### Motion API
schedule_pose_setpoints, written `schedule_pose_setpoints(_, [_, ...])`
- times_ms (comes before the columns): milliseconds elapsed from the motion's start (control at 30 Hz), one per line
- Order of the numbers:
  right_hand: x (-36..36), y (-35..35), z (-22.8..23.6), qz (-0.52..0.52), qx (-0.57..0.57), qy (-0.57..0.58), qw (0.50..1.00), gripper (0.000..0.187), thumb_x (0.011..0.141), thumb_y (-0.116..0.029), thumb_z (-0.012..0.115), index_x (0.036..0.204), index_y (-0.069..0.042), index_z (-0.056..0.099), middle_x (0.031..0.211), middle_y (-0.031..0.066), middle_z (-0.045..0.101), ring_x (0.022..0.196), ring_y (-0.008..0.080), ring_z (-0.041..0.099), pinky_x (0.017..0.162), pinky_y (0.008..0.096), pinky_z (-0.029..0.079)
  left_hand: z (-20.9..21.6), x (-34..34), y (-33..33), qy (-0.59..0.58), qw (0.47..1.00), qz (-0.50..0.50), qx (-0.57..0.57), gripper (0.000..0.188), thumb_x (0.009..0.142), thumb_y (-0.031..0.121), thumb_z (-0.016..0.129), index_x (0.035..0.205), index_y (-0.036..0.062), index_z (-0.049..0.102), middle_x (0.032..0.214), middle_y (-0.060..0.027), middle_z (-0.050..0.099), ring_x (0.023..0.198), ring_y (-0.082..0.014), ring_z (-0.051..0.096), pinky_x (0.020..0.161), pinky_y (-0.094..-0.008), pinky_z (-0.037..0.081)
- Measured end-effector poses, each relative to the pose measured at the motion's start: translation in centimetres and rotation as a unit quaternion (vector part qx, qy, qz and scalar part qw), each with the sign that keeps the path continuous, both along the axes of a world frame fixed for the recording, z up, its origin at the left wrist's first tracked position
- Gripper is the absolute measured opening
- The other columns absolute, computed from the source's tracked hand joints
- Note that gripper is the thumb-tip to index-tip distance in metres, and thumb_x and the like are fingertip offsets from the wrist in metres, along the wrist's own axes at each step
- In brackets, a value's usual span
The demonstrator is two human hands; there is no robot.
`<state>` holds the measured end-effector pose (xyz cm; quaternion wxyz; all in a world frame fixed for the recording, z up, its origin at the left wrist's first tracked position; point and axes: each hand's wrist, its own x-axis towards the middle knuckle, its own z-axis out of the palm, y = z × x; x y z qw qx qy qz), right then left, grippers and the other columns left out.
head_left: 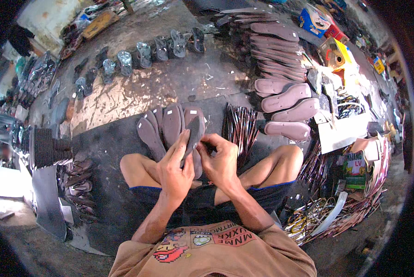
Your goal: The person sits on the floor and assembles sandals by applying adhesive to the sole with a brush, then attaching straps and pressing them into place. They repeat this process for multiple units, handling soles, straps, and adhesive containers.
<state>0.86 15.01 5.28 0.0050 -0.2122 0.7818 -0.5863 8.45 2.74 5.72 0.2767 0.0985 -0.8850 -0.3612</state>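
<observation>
Lining the scuffed floor point(123, 90): soles point(286, 98)

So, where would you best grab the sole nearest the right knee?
I'd pinch that sole across its two long edges near the left end, the right hand coming from the left: it lies roughly left to right, and that rounded end looks uncovered.

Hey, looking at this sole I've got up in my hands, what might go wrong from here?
The dark sole is held tilted, so it could slip from your left hand and knock the fanned-out soles in front of you out of line. The bundle of thin strips lies just beyond your right hand; a careless sweep might scatter it. The tall stack of soles farther right overlaps unevenly, so a bump might make it slide.
</observation>
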Motion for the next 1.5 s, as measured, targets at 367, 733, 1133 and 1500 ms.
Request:
schedule_pose_setpoints(367, [-3.4,1.2,0.5,0.120,0.023,0.033,0.992,0.009,0.092,-0.001,0.075,0.100,0.004,0.073,0.087,0.0195,0.068,0.080,0.0423,0.069,0.072,0.0478,0.056,0.3,-0.4,-0.3,-0.012,0.995,-0.028,0.095,0.044,0.095,-0.008,0.068,0.138,-0.0034,0.069,0.128,-0.0223,0.076,0.117,-0.0271,0.077,0.097,-0.0346,0.059])
schedule_pose_setpoints(733, [-1.0,0.6,-1.4,0.068,0.120,0.039,0.990,0.028,0.086,0.002,0.069,0.115,0.004,0.068,0.100,0.0247,0.071,0.092,0.0482,0.070,0.079,0.0533,0.057,-0.4,-0.7,1.1,-0.052,0.998,0.012,-0.023,0.047,0.092,0.000,0.072,0.140,0.0018,0.069,0.124,-0.0252,0.075,0.108,-0.0408,0.076,0.091,-0.0412,0.062])
schedule_pose_setpoints(1133, [-1.3,1.8,-2.6,0.122,0.051,0.004,0.991,0.012,0.099,-0.001,0.067,0.110,0.003,0.068,0.097,0.0249,0.069,0.089,0.0483,0.069,0.078,0.0506,0.056,-0.5,-0.2,1.0,-0.050,0.998,-0.014,-0.047,0.051,0.090,0.000,0.072,0.141,0.0050,0.069,0.129,-0.0217,0.075,0.112,-0.0385,0.076,0.095,-0.0426,0.062])
schedule_pose_setpoints(1500, [-2.0,2.5,-0.4,0.131,-0.008,-0.037,0.991,0.018,0.100,0.003,0.062,0.117,0.003,0.066,0.101,0.0256,0.070,0.093,0.0499,0.070,0.080,0.0484,0.057,2.8,-0.3,-0.8,-0.075,0.990,-0.030,-0.113,0.088,0.079,0.006,0.085,0.160,0.0074,0.050,0.147,-0.0190,0.061,0.134,-0.0392,0.062,0.112,-0.0470,0.051])
